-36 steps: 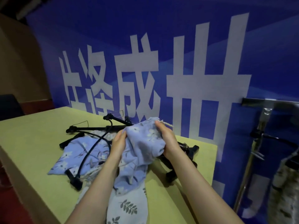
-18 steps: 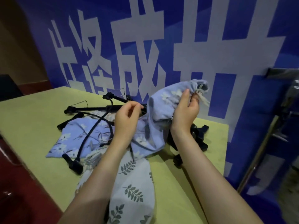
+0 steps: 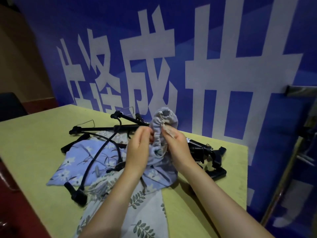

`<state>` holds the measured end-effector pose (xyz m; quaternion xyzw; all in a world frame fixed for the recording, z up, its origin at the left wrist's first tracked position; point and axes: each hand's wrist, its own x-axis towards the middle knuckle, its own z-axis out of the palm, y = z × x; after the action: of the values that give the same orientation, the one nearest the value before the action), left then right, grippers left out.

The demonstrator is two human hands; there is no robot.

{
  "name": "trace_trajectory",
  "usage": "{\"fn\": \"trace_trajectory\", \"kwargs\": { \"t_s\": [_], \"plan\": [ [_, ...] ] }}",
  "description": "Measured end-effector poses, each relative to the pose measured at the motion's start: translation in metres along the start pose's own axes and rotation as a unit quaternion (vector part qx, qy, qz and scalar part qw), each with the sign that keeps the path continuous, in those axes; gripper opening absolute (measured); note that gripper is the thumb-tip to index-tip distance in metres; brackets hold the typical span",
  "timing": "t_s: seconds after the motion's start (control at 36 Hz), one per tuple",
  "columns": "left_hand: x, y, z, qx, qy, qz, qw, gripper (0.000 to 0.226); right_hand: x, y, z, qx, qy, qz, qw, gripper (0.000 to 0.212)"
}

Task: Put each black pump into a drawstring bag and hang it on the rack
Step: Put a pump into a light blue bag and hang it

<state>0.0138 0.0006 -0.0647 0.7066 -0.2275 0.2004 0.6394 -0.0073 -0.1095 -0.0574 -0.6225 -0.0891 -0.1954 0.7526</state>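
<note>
I hold a blue floral drawstring bag [image 3: 163,121] upright above the table, its mouth gathered almost closed. My left hand [image 3: 139,148] pinches the bunched fabric on its left side. My right hand [image 3: 176,145] pinches the pale drawstring on its right. Whatever is inside the bag is hidden. Black pumps lie on the table: one with a long hose [image 3: 96,155] over a flat blue floral bag [image 3: 80,162], another [image 3: 211,157] behind my right hand. A pale leaf-print bag [image 3: 145,212] lies under my forearms.
The yellow-green table [image 3: 30,143] stands against a blue banner with large white characters. A metal rack [image 3: 291,152] with a horizontal bar stands to the right of the table. A dark chair sits at the far left.
The bag's mouth has been drawn into a tight gather and turned upright. Both hands came together at its neck, the left hand moving in from the left.
</note>
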Motion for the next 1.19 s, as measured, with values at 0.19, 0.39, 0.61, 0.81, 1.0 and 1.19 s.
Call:
{"fn": "trace_trajectory", "kwargs": {
  "t_s": [0.19, 0.39, 0.61, 0.81, 1.0, 1.19],
  "plan": [
    [-0.004, -0.004, 0.01, -0.012, -0.028, -0.033, 0.999, 0.026, 0.005, -0.002, -0.011, 0.043, -0.02, 0.03, 0.998, 0.019],
    [-0.001, -0.002, 0.009, -0.081, 0.021, -0.117, 0.99, 0.019, 0.01, -0.004, -0.015, 0.168, -0.018, 0.107, 0.98, 0.024],
    [0.012, 0.001, -0.012, -0.343, 0.014, -0.273, 0.899, 0.038, 0.017, -0.009, -0.035, 0.397, 0.081, 0.17, 0.899, 0.025],
    [0.011, 0.003, -0.026, -0.407, -0.006, -0.295, 0.864, 0.038, 0.007, -0.011, -0.028, 0.1, 0.077, 0.15, 0.981, 0.021],
    [0.013, 0.006, -0.024, -0.349, -0.037, -0.277, 0.894, 0.073, -0.008, -0.005, -0.017, -0.297, -0.021, -0.023, 0.954, 0.039],
    [0.017, -0.003, -0.022, -0.246, 0.104, -0.235, 0.935, 0.032, -0.01, -0.003, -0.018, -0.309, -0.089, 0.002, 0.947, 0.052]
  ]
}}
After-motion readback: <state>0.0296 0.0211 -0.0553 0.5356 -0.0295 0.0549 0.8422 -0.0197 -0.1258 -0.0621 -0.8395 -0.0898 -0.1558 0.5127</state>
